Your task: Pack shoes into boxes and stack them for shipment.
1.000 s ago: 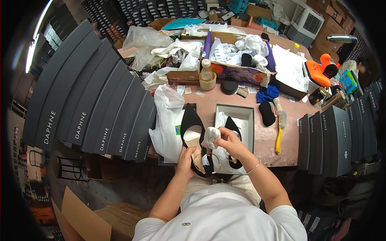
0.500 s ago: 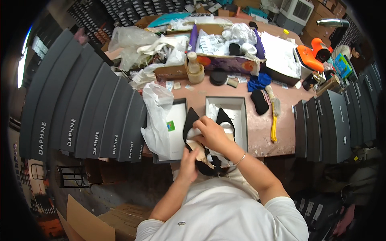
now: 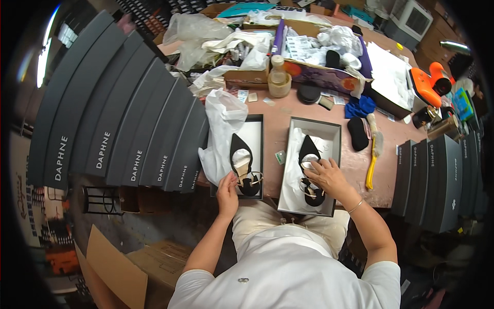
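Observation:
Two black pointed shoes with pale insoles and ankle straps lie toe-away from me. The left shoe (image 3: 241, 150) is over the shallow grey tray with a white inside (image 3: 257, 135); my left hand (image 3: 227, 197) has its fingers closed at the side of the shoe, near the strap. In the grey-rimmed shoebox (image 3: 330, 132), the right shoe (image 3: 309, 146) rests beside white tissue paper (image 3: 292, 177). My right hand (image 3: 329, 179) reaches over this shoe from the right, its bent fingers gripping around the opening. White wadding shows in both toes.
Stacked dark shoeboxes (image 3: 116, 110) rise at the left, with more boxes (image 3: 440, 170) at the right. A yellow-handled brush (image 3: 371, 167), black pad (image 3: 357, 134) and blue cloth (image 3: 360, 106) lie right of the shoebox. Cluttered cartons (image 3: 319, 72) stand behind, near a jar (image 3: 279, 86).
The shoes, close together under both hands before, are now apart, one over each container. My right hand has moved right with one shoe. The shoebox sits farther from the tray, and the view has shifted.

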Tool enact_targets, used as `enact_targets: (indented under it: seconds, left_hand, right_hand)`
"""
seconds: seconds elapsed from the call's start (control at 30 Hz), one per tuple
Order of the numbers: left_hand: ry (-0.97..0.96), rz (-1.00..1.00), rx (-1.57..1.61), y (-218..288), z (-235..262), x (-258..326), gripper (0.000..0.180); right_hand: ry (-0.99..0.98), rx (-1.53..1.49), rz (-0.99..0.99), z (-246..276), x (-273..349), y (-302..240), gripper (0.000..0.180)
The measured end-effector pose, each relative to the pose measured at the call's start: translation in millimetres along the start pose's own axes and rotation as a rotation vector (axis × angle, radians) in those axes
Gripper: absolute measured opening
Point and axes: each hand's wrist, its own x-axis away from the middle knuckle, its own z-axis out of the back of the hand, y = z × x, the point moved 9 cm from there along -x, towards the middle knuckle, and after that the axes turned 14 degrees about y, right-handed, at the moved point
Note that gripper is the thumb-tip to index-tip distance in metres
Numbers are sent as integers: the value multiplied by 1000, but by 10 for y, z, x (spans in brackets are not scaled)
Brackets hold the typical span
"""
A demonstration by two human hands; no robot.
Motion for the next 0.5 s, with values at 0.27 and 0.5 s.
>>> enact_targets:
  seconds: [0.27,0.5]
  left_hand:
    - [-276,-583,-351,260,-637,-986,35]
    - [-296,-594,-434,195,-832,-972,29]
  right_hand:
    - [-123,-34,-7,-187,38,33,25]
    - [-143,-25,-9,-166,73,27,25]
